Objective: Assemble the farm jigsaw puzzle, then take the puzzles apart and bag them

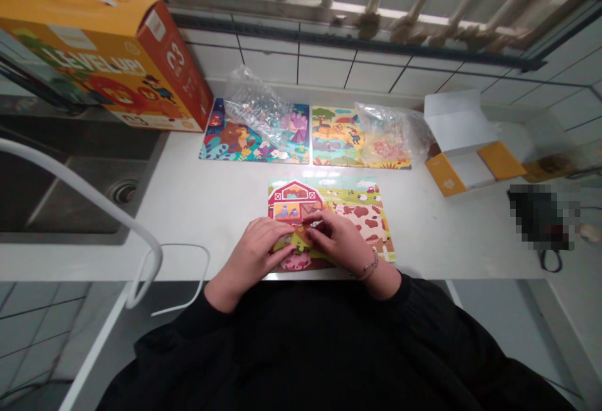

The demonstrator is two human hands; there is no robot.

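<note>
In front of me lies a farm jigsaw puzzle [362,219] with a red barn, a spotted cow and sheep. My right hand [342,240], with a bracelet at its wrist, has thumb and fingers bent around a puzzle piece [301,233] over the barn's lower part. The fingers cover much of that piece. From the other side, my left hand [261,248] rests on the puzzle's left part, fingers stretched out and thumb apart, its tips close to the same piece. A pink pig [296,261] shows below the fingertips.
Behind lie two more puzzles, a dark blue one [249,141] and a savanna one [336,141], with clear plastic bags [258,106] on them. An orange box [98,66] stands at the back left by the sink [136,166]. An opened small box [475,166] sits right.
</note>
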